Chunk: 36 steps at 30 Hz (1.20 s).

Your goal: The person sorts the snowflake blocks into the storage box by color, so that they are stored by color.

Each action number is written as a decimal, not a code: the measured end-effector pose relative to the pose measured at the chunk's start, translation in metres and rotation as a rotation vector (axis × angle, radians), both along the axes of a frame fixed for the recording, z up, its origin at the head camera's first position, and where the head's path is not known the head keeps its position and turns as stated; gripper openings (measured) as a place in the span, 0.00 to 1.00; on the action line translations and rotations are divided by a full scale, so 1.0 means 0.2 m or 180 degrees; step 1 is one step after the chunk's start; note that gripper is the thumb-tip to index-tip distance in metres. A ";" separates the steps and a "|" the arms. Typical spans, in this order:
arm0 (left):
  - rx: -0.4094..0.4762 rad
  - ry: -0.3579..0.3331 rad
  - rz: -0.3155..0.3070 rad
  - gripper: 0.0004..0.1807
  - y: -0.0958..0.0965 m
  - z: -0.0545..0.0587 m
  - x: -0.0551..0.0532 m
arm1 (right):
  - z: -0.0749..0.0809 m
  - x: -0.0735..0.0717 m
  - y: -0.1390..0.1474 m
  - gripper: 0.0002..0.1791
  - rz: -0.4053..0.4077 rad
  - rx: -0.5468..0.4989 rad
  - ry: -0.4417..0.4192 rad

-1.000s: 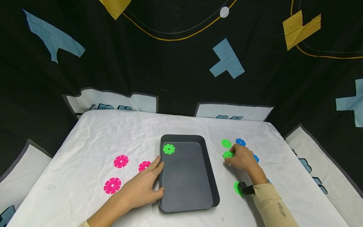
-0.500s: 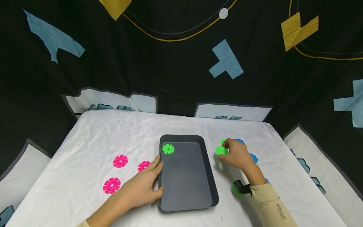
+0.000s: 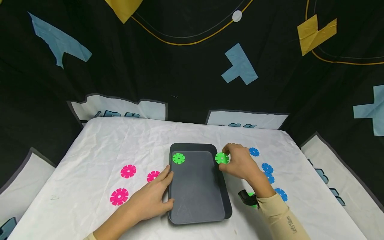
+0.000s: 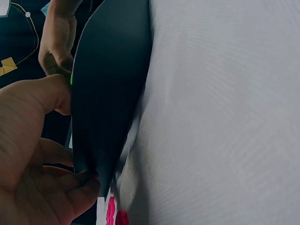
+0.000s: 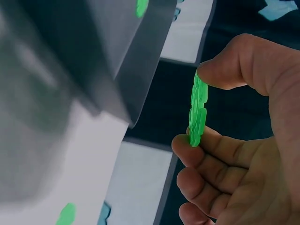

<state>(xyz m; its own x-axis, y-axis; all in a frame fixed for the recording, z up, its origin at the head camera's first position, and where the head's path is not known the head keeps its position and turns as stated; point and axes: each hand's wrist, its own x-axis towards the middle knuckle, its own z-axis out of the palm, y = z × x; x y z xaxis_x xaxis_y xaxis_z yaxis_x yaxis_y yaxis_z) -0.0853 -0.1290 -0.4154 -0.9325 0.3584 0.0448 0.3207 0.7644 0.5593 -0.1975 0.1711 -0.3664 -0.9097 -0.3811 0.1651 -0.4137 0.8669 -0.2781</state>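
A dark grey baking tray lies on the white cloth. My right hand pinches a bright green interlocking disc between thumb and fingertips, over the tray's right rim. In the right wrist view the held disc is nearly edge-on; whether it is one piece or more, I cannot tell. My left hand rests along the tray's left wall, fingers and thumb extended and touching the rim. Another green disc lies flat in the tray's far left corner.
Pink discs lie left of the tray, one partly behind the left hand. Several blue discs lie to the right. A green disc is partly covered by the black wrist strap. A dark curtain hangs behind the table.
My right hand has lifted the green disc off the cloth and carried it left to the tray's right rim. More blue discs have come into sight. My left hand stays in place.
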 end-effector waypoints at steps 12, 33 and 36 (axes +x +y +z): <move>-0.0014 0.0009 -0.0022 0.44 0.01 0.00 0.00 | 0.01 0.04 -0.20 0.22 0.0305 0.0040 0.0127; 0.0004 -0.0028 -0.0035 0.45 0.00 0.01 0.00 | -0.06 0.04 -0.46 0.23 0.0788 0.0337 0.0069; -0.0002 -0.0049 -0.0051 0.45 0.00 0.01 0.00 | -0.09 0.04 -0.49 0.24 0.0817 0.0419 0.0003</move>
<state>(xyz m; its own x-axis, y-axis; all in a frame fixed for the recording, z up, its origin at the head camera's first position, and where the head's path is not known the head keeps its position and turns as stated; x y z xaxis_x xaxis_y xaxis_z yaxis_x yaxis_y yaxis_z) -0.0860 -0.1296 -0.4137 -0.9272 0.3734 0.0303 0.3243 0.7595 0.5639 -0.1901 0.0724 -0.3835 -0.7806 -0.6170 0.0998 -0.6244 0.7625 -0.1696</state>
